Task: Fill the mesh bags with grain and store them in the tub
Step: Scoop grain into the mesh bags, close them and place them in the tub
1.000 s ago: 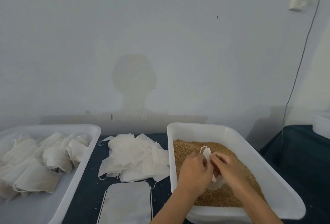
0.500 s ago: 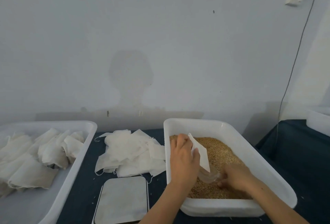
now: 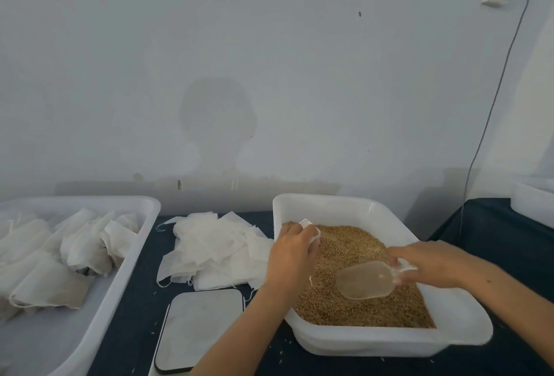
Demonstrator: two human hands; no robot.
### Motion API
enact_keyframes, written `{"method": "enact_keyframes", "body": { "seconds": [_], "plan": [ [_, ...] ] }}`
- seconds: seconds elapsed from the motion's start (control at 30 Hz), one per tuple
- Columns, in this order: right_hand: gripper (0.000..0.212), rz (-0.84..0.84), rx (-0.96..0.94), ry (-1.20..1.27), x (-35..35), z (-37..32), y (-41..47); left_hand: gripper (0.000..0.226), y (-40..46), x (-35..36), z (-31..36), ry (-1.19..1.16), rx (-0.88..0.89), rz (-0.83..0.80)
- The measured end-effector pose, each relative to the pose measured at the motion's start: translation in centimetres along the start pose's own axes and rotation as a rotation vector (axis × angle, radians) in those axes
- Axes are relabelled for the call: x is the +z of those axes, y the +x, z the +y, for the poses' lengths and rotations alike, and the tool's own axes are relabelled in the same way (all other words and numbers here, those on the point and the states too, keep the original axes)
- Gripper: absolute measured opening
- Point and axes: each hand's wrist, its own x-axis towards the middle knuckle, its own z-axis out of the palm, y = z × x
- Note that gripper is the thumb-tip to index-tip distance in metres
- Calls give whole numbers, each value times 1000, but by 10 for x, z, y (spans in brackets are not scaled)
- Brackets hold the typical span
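A white tub on the right holds brown grain. My left hand hovers over its left side and grips a white mesh bag, mostly hidden under the fingers. My right hand holds a clear plastic scoop by its handle, the bowl lying low over the grain and pointing left. A second white tub on the left holds several filled mesh bags. A loose pile of empty mesh bags lies on the dark table between the tubs.
A flat grey scale sits at the front between the tubs. Stray grains dot the dark cloth. Another white container stands at the far right. A cable hangs down the wall from a socket.
My right hand has let go of the bag, taken the scoop and lifted it to the right. My left hand stays at the tub's left side, the bag now bunched in it.
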Motion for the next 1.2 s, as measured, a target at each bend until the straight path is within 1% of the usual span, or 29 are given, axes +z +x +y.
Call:
{"method": "enact_keyframes", "body": {
  "seconds": [0.07, 0.1, 0.17, 0.27, 0.33, 0.43, 0.57, 0.67, 0.77, 0.83, 0.93, 1.0, 1.1, 1.2],
  "plan": [
    [34, -54, -4, -91, -11, 7, -4, 26, 0, -1, -4, 58, 32, -26],
    [37, -68, -6, -139, -15, 9, -5, 26, 0, 0, -5, 79, 53, -36],
    [38, -87, -29, -218, -23, 9, -5, 26, -1, 1, -8, 103, 90, -55],
    [41, -145, -48, -227, -25, 1, -2, 26, -2, 5, -12, 135, 114, -83],
    [42, -159, -77, -179, -18, -8, 4, 26, -1, 7, -13, 151, 127, -102],
    [38, -151, -140, -85, 1, -22, 16, 25, -2, 9, -13, 157, 155, -116],
    [34, -137, -165, 75, 24, -25, 24, 24, -2, 8, -14, 181, 168, -143],
    [31, -135, -148, 208, 31, -14, 18, 22, -2, 9, -15, 198, 174, -179],
    [21, -138, -143, 365, 29, 1, 9, 24, 1, 10, -19, 230, 193, -234],
    [18, -126, -155, 428, 25, 12, 2, 26, 5, 11, -19, 226, 222, -263],
    [16, -88, -159, 528, 15, 27, -11, 26, 8, 14, -16, 194, 240, -295],
    [12, -41, -165, 596, 8, 35, -19, 28, 8, 17, -16, 215, 268, -324],
    [8, 27, -157, 595, -5, 39, -29, 25, 8, 20, -16, 242, 327, -353],
    [10, 58, -126, 480, -16, 38, -30, 14, 11, 19, -13, 216, 355, -373]
  ]
}}
